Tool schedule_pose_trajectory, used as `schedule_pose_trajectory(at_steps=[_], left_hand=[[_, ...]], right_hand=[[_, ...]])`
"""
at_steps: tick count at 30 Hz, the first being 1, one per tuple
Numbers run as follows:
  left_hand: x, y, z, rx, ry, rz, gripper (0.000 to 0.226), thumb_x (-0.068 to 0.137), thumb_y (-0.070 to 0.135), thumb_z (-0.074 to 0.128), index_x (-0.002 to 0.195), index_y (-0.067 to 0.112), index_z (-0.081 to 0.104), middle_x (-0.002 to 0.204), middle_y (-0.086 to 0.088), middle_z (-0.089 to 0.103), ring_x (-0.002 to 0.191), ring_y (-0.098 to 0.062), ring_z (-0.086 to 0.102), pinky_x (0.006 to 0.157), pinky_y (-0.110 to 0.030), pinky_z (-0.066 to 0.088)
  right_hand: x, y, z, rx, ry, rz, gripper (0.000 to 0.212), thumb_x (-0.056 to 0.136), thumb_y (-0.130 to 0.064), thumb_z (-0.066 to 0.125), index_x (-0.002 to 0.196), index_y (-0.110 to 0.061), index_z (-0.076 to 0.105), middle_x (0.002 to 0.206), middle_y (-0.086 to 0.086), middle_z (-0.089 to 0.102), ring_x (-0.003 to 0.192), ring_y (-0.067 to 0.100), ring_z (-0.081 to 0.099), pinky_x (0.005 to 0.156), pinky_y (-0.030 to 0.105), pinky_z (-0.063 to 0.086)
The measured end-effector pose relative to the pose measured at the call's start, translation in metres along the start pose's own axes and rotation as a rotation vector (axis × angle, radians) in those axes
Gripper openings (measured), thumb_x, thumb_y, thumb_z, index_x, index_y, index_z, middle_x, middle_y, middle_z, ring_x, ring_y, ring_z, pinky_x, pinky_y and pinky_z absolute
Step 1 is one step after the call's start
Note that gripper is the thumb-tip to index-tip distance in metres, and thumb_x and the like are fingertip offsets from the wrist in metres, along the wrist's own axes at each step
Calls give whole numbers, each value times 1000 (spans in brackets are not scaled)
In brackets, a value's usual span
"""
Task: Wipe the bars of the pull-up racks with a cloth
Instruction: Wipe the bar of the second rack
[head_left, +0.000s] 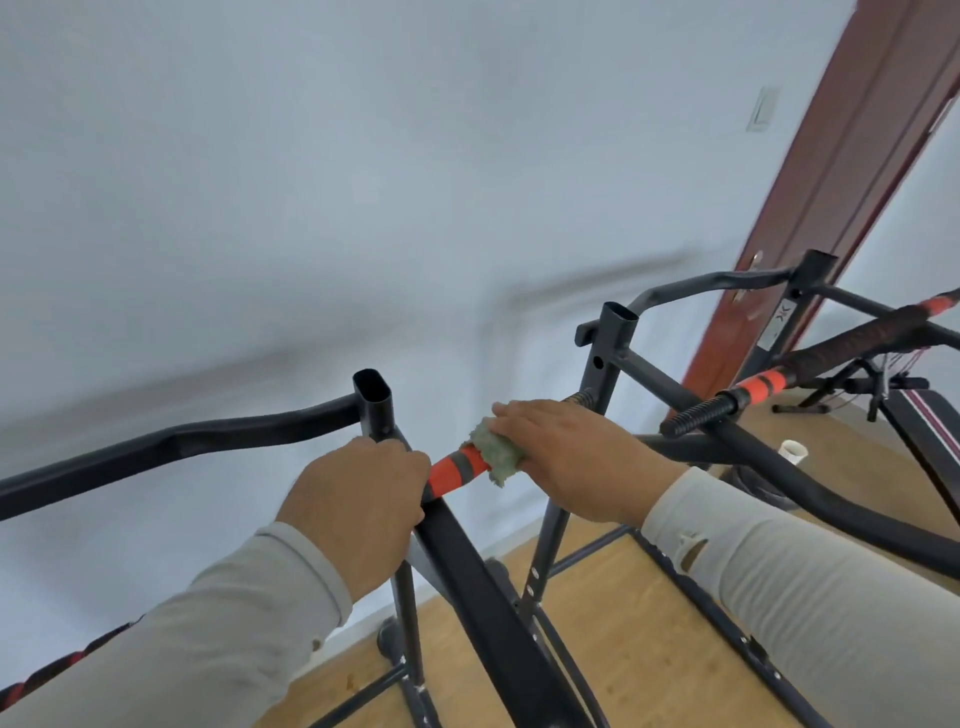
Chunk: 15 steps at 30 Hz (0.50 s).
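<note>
Near rack, top bar: the wiping step is in hand, on the orange-and-grey grip that runs between the two uprights.
Cloth: a small pale-green cloth, bunched and frayed at the edge, sits wrapped over the bar just right of the orange band.
Right hand: the right hand lies over the cloth with fingers curled round it and the bar, pressing it down.
Left hand: the left hand grips the frame at the left upright, fingers wrapped round the metal, seemingly steadying the rack.
Next move: likely a slide of the cloth along the grip, keeping the pressure all round the bar.
Far rack: a second rack stands to the right by the door; its wrapped bar appears not yet wiped, though I cannot tell.
</note>
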<state>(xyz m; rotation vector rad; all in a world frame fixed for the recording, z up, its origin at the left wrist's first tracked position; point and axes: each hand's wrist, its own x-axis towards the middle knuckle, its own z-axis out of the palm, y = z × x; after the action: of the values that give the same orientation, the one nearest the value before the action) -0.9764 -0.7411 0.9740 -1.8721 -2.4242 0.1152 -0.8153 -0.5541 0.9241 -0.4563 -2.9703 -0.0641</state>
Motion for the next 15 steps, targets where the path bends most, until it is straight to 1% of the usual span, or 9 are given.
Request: schedule_pose_trajectory(at_steps=[2, 3, 5, 7, 9, 10, 12, 14, 15], left_hand=[[2, 1, 4, 19, 5, 12, 9, 101, 38, 53, 105, 30, 49, 106, 7, 60, 95, -15, 58, 85, -29, 53], [3, 2, 7, 36, 16, 18, 12, 100, 37, 55, 109, 31, 50, 108, 6, 60, 95, -14, 58, 85, -29, 53], [6, 3, 11, 71, 42, 29, 17, 100, 38, 55, 114, 30, 49, 110, 6, 60, 97, -15, 59, 84, -30, 53], [9, 3, 13, 103, 39, 36, 20, 101, 40, 54, 118, 29, 52, 114, 5, 60, 100, -17, 59, 88, -31, 55], [12, 2, 16, 142, 28, 48, 23, 101, 42, 55, 120, 29, 56, 115, 4, 60, 99, -17, 60, 90, -33, 56], [13, 2, 17, 152, 25, 50, 24, 100, 42, 55, 120, 29, 57, 115, 4, 60, 99, -17, 60, 91, -33, 56], [13, 1, 19, 151, 24, 49, 24, 100, 42, 56, 121, 30, 57, 114, 4, 60, 99, -16, 60, 91, -32, 56], [13, 1, 21, 151, 38, 52, 23, 100, 41, 55, 121, 30, 57, 113, 4, 59, 99, -16, 59, 91, -31, 55], [14, 1, 22, 146, 48, 53, 23, 100, 42, 55, 121, 30, 57, 113, 5, 59, 99, -16, 58, 91, -31, 55]], right_hand=[[1, 1, 1, 78, 0, 29, 41, 100, -21, 53, 140, -25, 44, 149, -2, 53, 134, 19, 51, 115, 41, 42], [2, 4, 0, 113, 4, 48, 40, 98, -20, 52, 137, -24, 45, 141, -2, 58, 126, 19, 55, 110, 42, 46], [4, 7, 2, 71, 40, 27, 41, 97, -18, 52, 138, -20, 46, 127, -1, 62, 112, 20, 57, 101, 41, 50], [6, 10, 7, -90, 68, -66, 52, 99, -21, 56, 148, -16, 41, 129, 0, 61, 112, 21, 57, 101, 40, 50], [6, 16, 9, -198, 58, -131, 60, 97, -18, 62, 152, -13, 38, 131, 2, 61, 114, 22, 58, 100, 40, 52], [6, 22, 9, -229, 57, -151, 61, 95, -13, 62, 152, -10, 39, 130, 4, 62, 113, 24, 59, 98, 41, 53], [6, 34, 7, -287, 42, -189, 60, 92, -3, 55, 150, -7, 44, 127, 6, 64, 111, 27, 59, 93, 43, 55], [5, 46, 6, -341, 17, -224, 58, 89, -2, 48, 147, -6, 49, 126, 6, 65, 110, 28, 59, 93, 44, 55], [5, 51, 4, -360, 5, -236, 57, 88, -1, 50, 145, -7, 52, 125, 5, 66, 110, 28, 60, 94, 44, 54]])
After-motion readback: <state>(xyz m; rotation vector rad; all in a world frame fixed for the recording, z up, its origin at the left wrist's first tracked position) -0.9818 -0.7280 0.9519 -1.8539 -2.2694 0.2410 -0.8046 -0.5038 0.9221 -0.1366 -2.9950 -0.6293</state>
